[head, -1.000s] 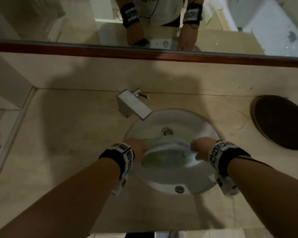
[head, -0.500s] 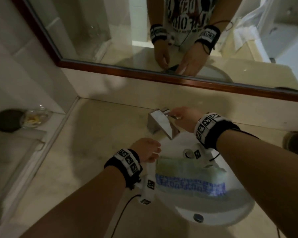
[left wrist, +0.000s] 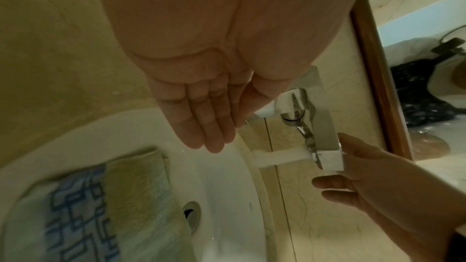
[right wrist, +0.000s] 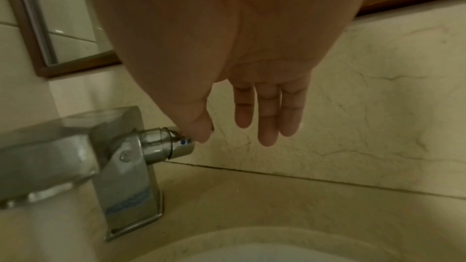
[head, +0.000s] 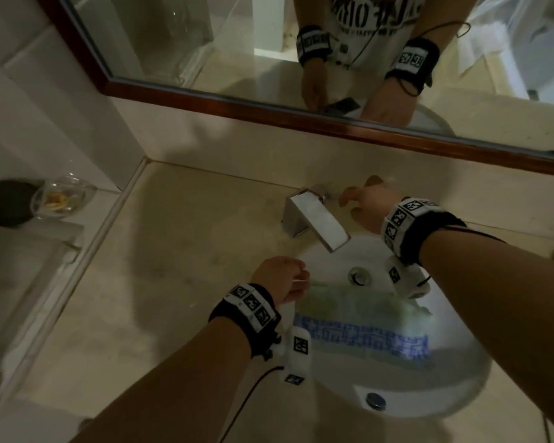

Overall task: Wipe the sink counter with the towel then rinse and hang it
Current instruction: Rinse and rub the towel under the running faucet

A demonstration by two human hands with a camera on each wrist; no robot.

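A pale green towel (head: 365, 327) with a blue patterned band lies spread in the white sink (head: 454, 388); the left wrist view also shows the towel (left wrist: 100, 196). My left hand (head: 282, 279) hovers over the basin's left rim, and its fingers (left wrist: 201, 123) hang straight and hold nothing. My right hand (head: 368, 206) is at the chrome faucet (head: 314, 219). Its thumb touches the faucet's side handle (right wrist: 171, 144), while the other fingers (right wrist: 267, 117) stay straight and apart from it. I see no water stream.
The beige stone counter (head: 189, 266) surrounds the sink. A wood-framed mirror (head: 301, 123) runs along the back wall. On a ledge at the left stand a glass dish (head: 61, 196) and a dark round object (head: 7, 203). The drain (head: 359, 276) shows above the towel.
A second ago both hands held the towel in the basin. Both let it go; the right hand went up to the faucet handle and stays there. The left hand hovers by the rim.
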